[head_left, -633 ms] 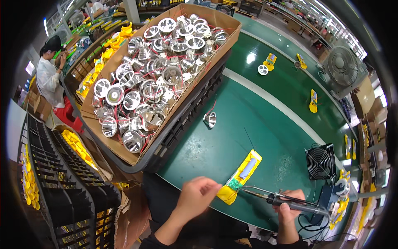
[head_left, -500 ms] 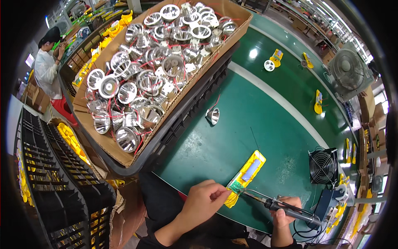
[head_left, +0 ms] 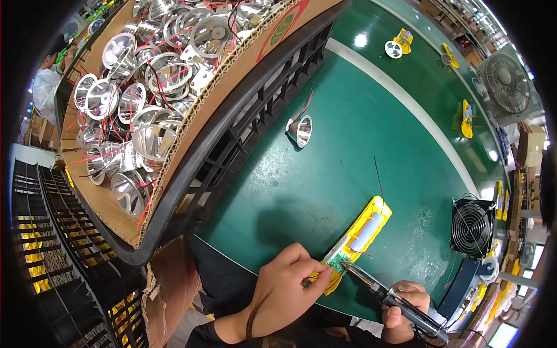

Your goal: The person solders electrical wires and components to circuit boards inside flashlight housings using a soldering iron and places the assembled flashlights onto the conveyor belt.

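The yellow holder (head_left: 361, 239) lies on the green table (head_left: 348, 139) at the near edge, and its long axis runs from near-left to far-right. At its near end sits a small green board (head_left: 338, 262). The left hand (head_left: 284, 293) is just left of this end; its grip is pressed together, with thumb and fingertips (head_left: 316, 268) pinching the near corner of the holder beside the board. The right hand (head_left: 404, 304) is further right and nearer, and its grip is closed around the dark handle of a soldering iron (head_left: 386, 293). The iron points to the far-left, so its tip meets the board from the right side, almost touching the left fingertips. A thin black wire rises from the far end of the holder. A single reflector (head_left: 301, 130) lies well apart, further on the table.
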Tool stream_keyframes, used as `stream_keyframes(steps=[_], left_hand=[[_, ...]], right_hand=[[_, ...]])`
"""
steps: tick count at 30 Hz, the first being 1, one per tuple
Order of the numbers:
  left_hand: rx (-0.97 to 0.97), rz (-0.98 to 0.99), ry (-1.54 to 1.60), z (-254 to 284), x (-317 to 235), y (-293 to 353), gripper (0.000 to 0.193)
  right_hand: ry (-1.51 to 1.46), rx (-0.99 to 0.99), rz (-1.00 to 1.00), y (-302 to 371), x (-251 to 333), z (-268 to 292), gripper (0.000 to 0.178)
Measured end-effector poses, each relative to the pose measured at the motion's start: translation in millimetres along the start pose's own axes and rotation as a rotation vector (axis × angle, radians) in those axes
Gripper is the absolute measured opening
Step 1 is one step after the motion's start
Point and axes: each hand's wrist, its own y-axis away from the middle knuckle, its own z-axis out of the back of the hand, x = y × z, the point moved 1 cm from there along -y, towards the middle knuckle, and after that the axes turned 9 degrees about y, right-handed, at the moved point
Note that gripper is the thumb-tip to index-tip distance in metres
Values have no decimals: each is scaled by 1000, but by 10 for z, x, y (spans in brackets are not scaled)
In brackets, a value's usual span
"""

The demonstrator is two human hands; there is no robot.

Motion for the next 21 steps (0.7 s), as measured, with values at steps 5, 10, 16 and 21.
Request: stream_keyframes(steps=[5,10,16,21], left_hand=[[65,49,-7,2,5,-21,8],[92,74,-51,12,-19,-31,9],[123,112,-91,10,-63,-61,10],[127,151,-87,-1,-57,-60,10]], right_hand=[[-13,-67,28,68,-61,-6,32],[15,-61,19,74,-54,-18,33],[22,-90,18,71,-61,-13,34],[1,-48,-31,-35,-6,-44,33]])
